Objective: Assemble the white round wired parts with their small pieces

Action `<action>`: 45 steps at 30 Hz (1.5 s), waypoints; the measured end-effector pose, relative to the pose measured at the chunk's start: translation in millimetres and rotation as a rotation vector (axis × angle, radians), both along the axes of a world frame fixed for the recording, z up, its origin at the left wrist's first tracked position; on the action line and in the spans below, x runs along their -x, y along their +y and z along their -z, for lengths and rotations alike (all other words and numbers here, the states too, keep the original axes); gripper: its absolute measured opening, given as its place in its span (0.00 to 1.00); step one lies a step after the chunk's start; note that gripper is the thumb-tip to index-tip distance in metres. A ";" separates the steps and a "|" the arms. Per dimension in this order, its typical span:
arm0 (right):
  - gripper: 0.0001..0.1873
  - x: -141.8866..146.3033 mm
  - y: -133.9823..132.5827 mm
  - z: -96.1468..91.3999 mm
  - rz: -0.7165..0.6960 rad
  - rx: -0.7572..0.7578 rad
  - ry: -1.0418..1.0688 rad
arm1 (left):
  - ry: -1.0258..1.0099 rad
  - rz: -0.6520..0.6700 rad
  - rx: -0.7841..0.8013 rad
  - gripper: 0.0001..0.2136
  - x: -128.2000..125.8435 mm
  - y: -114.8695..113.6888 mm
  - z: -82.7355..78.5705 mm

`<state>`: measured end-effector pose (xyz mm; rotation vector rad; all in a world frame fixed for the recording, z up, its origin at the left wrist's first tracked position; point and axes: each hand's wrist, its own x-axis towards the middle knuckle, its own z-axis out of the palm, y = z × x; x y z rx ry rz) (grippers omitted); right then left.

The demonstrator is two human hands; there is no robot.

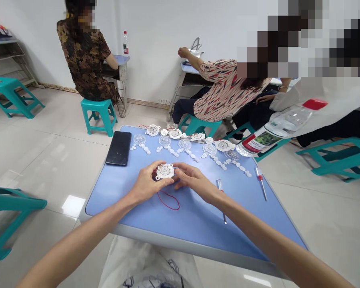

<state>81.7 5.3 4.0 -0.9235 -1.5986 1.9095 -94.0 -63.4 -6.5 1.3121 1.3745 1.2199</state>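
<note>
My left hand is closed around the left side of a round white plastic part with ring-shaped lugs and a circular centre. At its right edge, the fingers of my right hand are bent together and touch the part. Exactly what lies between those fingertips is partly hidden. Below the hands, a thin red cord loops onto the blue desk. Similar white parts stand along the far edge. In front of them lie clear domed covers and small white discs.
A black phone lies at the desk's left edge. One screwdriver is beside my right forearm, another farther right. A water bottle stands at the far right corner. Several people sit beyond on green stools.
</note>
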 end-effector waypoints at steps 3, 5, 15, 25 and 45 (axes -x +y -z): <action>0.14 1.1 14.2 -12.7 0.106 -0.419 -0.167 | 0.006 -0.017 0.007 0.27 -1.8 -0.1 -1.2; 0.06 11.9 25.8 -23.5 0.158 -0.721 -0.224 | 0.027 -0.022 0.004 0.26 -2.7 -0.1 -2.0; 0.08 127.1 78.5 -26.8 -0.275 -1.486 -0.321 | 0.003 -0.022 0.000 0.27 -1.6 -0.9 1.8; 0.09 157.8 93.1 -7.6 -0.340 -1.568 -0.406 | 0.036 -0.018 0.001 0.25 -2.4 -0.9 1.3; 0.06 166.0 90.5 -0.7 -0.393 -1.607 -0.468 | 0.049 -0.007 -0.005 0.26 -2.2 -0.4 6.0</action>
